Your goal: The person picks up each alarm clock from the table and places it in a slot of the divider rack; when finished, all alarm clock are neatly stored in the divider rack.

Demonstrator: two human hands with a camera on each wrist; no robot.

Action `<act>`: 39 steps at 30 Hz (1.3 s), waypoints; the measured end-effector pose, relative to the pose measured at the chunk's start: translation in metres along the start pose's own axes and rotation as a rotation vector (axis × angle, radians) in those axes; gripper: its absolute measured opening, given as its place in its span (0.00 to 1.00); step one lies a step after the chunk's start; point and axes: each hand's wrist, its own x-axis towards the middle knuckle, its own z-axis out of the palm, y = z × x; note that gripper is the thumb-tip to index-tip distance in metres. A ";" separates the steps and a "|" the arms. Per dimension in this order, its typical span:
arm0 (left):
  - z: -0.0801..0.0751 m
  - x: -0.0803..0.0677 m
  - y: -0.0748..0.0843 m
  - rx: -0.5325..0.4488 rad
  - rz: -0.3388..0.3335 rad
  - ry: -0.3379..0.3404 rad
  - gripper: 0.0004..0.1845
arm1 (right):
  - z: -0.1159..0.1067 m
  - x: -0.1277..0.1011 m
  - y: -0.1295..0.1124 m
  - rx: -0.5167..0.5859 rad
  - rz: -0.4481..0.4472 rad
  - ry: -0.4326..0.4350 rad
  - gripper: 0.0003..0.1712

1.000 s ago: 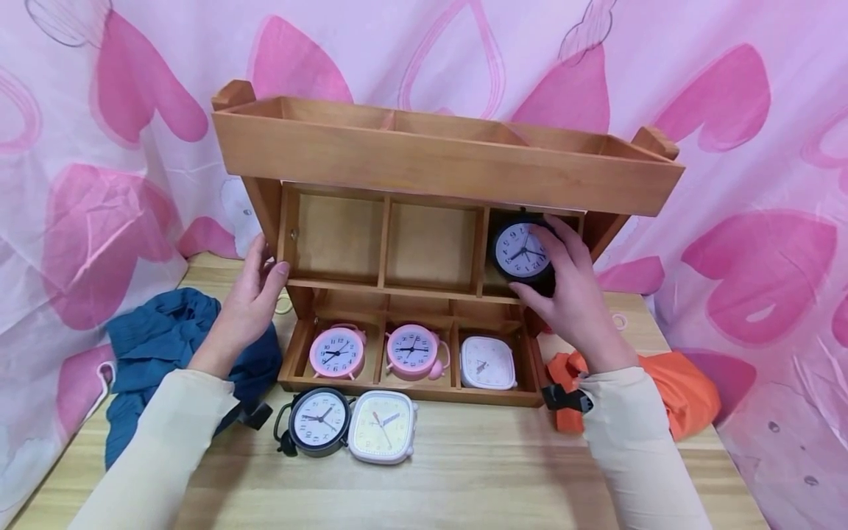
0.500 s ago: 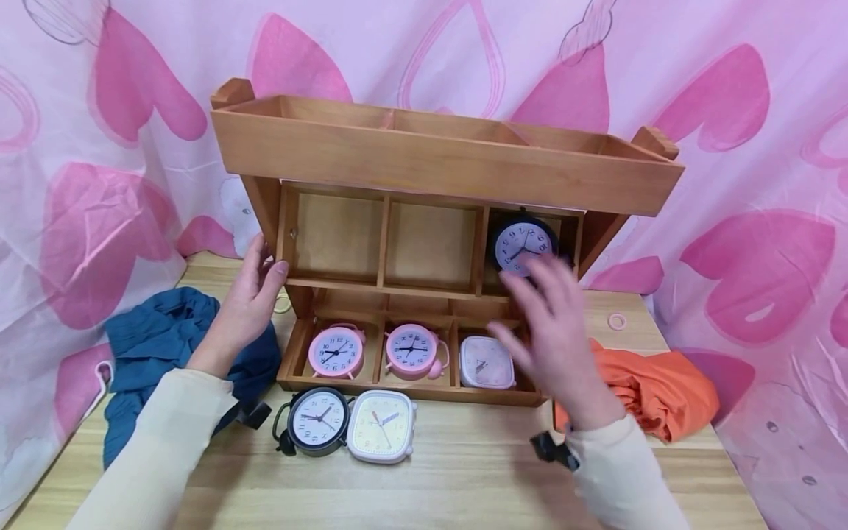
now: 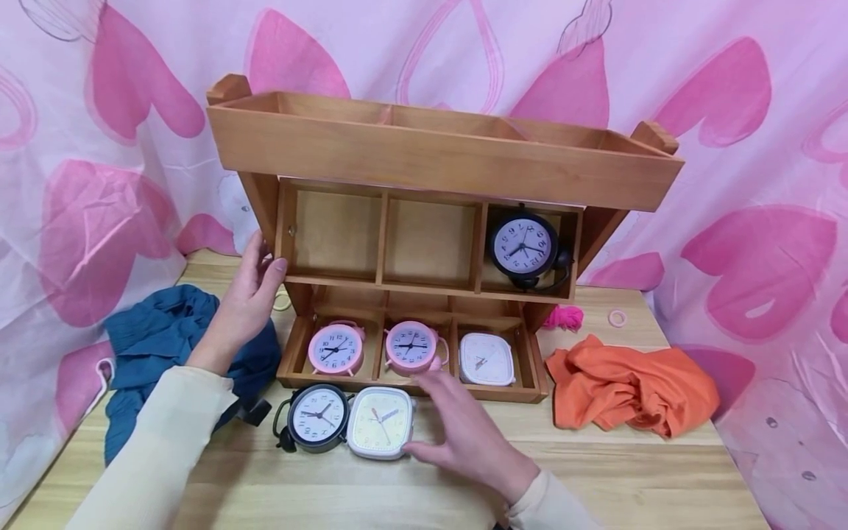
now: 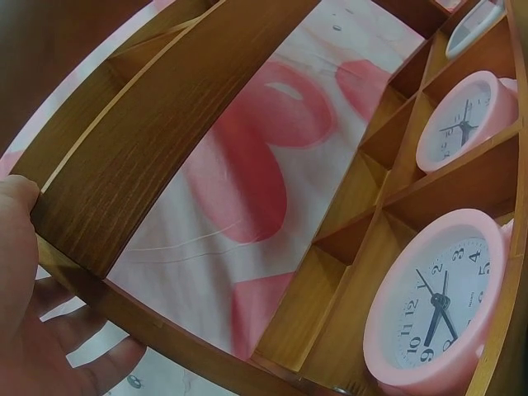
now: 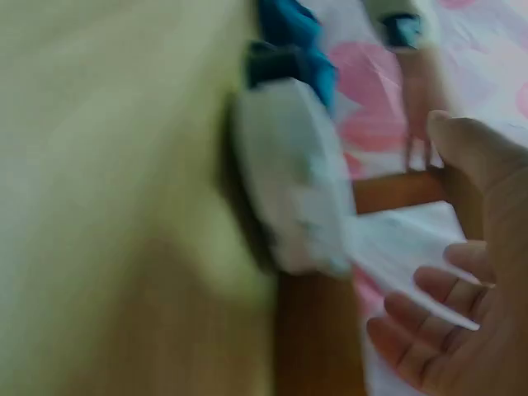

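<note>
Left hand (image 3: 246, 305) clasps the brown wooden rack (image 3: 444, 156); right hand (image 3: 467, 434), fingers apart, beside the white square clock (image 3: 380, 423), numerals faint; round pink clock (image 4: 437, 301) shows a legible 12.

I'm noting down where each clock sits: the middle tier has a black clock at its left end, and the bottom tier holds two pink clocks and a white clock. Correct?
One slip: the black clock is at the right end of the middle tier, as the head view shows. The bottom tier does hold two pink clocks and a white clock.
</note>
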 end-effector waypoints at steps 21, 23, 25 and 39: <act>-0.001 -0.001 -0.002 0.002 -0.014 -0.003 0.36 | 0.051 0.002 -0.011 -0.069 0.181 -0.146 0.65; -0.001 -0.001 -0.002 0.002 -0.016 -0.005 0.36 | 0.051 0.002 -0.011 -0.064 0.182 -0.144 0.64; 0.000 -0.001 -0.001 0.000 -0.017 -0.006 0.36 | 0.051 0.002 -0.010 -0.049 0.181 -0.142 0.63; -0.001 -0.002 -0.002 -0.001 -0.015 -0.004 0.36 | 0.047 -0.004 -0.011 0.086 0.180 -0.045 0.61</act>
